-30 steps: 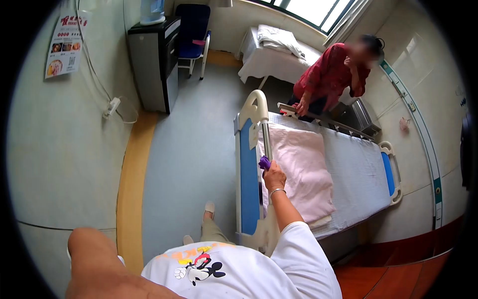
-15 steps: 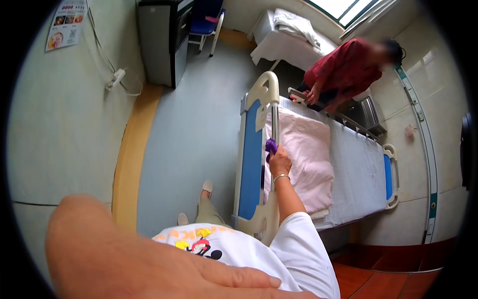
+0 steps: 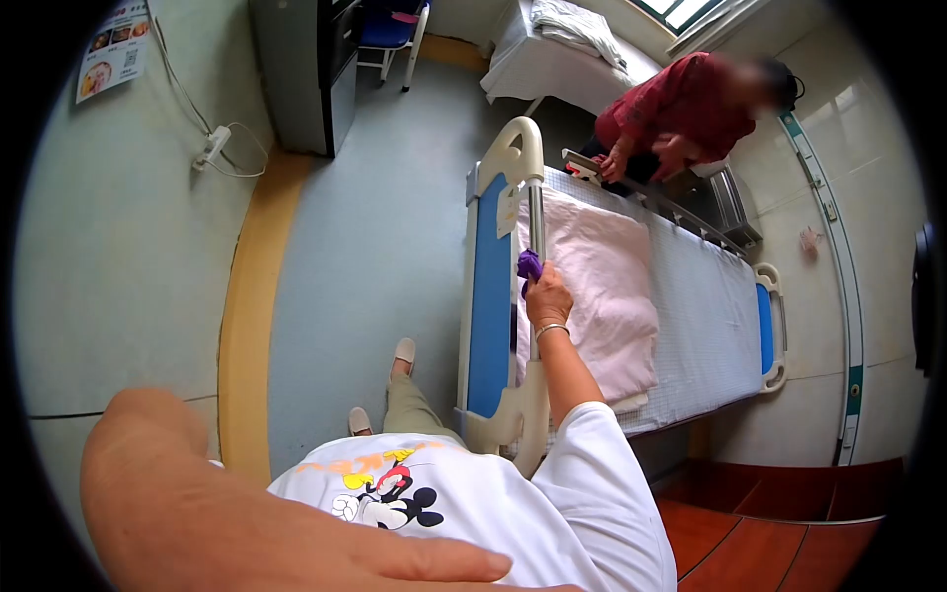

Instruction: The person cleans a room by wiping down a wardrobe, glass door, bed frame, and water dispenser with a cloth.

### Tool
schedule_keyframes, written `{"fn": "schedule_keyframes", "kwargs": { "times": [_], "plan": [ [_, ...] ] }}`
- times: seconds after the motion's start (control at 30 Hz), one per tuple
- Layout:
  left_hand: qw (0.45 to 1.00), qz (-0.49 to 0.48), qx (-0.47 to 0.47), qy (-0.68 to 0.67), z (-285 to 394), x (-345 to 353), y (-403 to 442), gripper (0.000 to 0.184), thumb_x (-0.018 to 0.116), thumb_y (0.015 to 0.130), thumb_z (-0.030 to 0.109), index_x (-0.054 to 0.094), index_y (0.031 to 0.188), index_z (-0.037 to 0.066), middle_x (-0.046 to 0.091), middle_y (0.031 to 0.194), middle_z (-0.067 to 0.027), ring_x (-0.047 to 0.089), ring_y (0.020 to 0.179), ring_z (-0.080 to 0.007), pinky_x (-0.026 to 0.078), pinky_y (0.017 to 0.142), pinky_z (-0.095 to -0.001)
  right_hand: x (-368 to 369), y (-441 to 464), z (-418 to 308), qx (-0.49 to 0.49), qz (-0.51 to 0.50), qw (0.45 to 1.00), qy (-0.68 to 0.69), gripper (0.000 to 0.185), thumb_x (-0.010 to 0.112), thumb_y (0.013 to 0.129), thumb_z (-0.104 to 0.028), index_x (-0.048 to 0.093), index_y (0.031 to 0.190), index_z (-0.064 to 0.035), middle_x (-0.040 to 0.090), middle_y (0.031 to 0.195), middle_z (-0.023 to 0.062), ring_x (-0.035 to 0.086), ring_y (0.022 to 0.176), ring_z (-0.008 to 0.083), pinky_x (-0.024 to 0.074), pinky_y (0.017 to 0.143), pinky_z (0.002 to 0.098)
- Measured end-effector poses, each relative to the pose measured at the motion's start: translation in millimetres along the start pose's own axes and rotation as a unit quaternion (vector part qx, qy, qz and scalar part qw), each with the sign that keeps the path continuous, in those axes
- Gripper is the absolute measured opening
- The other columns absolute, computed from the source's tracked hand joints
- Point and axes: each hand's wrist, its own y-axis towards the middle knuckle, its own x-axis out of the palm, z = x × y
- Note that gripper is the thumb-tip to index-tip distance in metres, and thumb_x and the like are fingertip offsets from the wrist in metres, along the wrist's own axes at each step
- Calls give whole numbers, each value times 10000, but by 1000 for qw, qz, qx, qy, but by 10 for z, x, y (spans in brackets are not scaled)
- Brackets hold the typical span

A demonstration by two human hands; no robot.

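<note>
My right hand (image 3: 548, 297), with a bracelet at the wrist, is closed around a crumpled purple cloth (image 3: 530, 264). It presses the cloth against the metal bar on the inner side of the bed's cream and blue footboard (image 3: 486, 296). Beside that hand, a folded pink quilt (image 3: 602, 291) lies on the bed. Very near the camera, my left hand (image 3: 266, 523) fills the lower left, a finger stretched out to the right. Nothing shows in it, and its lower part is cut off by the frame.
Across the bed (image 3: 705, 316), a person in a red top (image 3: 656, 104) stands by the side rail (image 3: 691, 222). A second bed (image 3: 547, 64), a blue chair (image 3: 390, 28) and a dark cabinet (image 3: 301, 79) stand farther back. Reddish-brown wooden furniture (image 3: 750, 553) is at lower right.
The view has shifted, so the bed sits slightly higher in frame. My right hand keeps its place on the bar with the cloth. The other person's hands have moved, one now lifted above the rail.
</note>
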Motion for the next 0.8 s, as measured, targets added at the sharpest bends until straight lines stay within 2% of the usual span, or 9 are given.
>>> {"fn": "schedule_keyframes", "kwargs": {
  "times": [0.23, 0.33, 0.37, 0.4, 0.5, 0.53, 0.63, 0.67, 0.8],
  "plan": [
    [984, 45, 158, 62, -44, 86, -46, 88, 588, 739, 40, 556, 819, 24, 606, 782, -213, 621, 674, -240, 520, 563, -287, -22, 15, -10, 3, -4, 1000, -1, 312, 504, 788, -292, 477, 1029, -96, 568, 866, 119, 586, 729, 324, 468, 624, 421],
    [971, 226, 24, -69, 265, 189, -26, 87, 590, 739, 48, 555, 818, 37, 612, 775, -178, 609, 638, -224, 511, 524, -260, -1, 5, 30, 7, -4, 1000, -4, 322, 507, 787, -291, 480, 1042, -96, 570, 871, 120, 587, 739, 326, 468, 627, 422],
    [986, 138, -79, -55, 382, 51, 162, 70, 585, 741, 49, 544, 794, 32, 605, 742, -159, 598, 612, -214, 495, 514, -244, -10, 29, -22, 6, -5, 1000, -1, 327, 506, 787, -291, 480, 1048, -95, 571, 870, 123, 587, 742, 327, 468, 629, 422],
    [989, 55, -123, -55, 389, -49, 207, 69, 585, 741, 50, 544, 794, 32, 605, 741, -159, 598, 612, -214, 495, 515, -244, -13, 29, -33, 10, -2, 1000, 4, 326, 502, 791, -292, 485, 1052, -96, 575, 862, 126, 587, 745, 328, 467, 637, 421],
    [985, -89, -135, -56, 174, -129, 96, 67, 585, 742, 50, 544, 793, 33, 605, 741, -158, 598, 612, -214, 494, 517, -244, -24, 28, -37, 4, 3, 1000, -4, 316, 496, 795, -296, 491, 1043, -99, 578, 855, 127, 586, 743, 329, 464, 642, 419],
    [981, -119, -139, -61, 101, -106, 28, 67, 585, 742, 51, 544, 792, 33, 605, 740, -157, 598, 613, -214, 494, 518, -244, -3, 28, -25, -20, 32, 999, -32, 296, 519, 775, -281, 493, 980, -69, 578, 825, 112, 598, 670, 300, 480, 583, 395],
    [971, -168, -158, -62, -70, -121, -72, 65, 584, 743, 52, 545, 791, 34, 605, 739, -156, 598, 613, -213, 493, 521, -244, 25, 31, -19, -23, 46, 998, -23, 284, 517, 775, -278, 494, 969, -71, 580, 823, 110, 597, 667, 304, 479, 583, 399],
    [968, -177, -165, -64, -114, -136, -101, 64, 584, 743, 52, 545, 790, 34, 605, 739, -156, 598, 613, -213, 493, 522, -244, -54, 31, -62, 6, -9, 1000, -13, 309, 482, 803, -291, 493, 1043, -98, 578, 875, 130, 582, 748, 330, 462, 647, 417],
    [959, -200, -188, -64, -228, -204, -172, 61, 584, 744, 53, 545, 788, 35, 604, 738, -155, 597, 614, -213, 492, 526, -243, -57, 37, -71, 3, -1, 1000, -14, 290, 493, 796, -288, 503, 1018, -103, 580, 882, 124, 584, 750, 325, 463, 639, 412]
  ]
}}
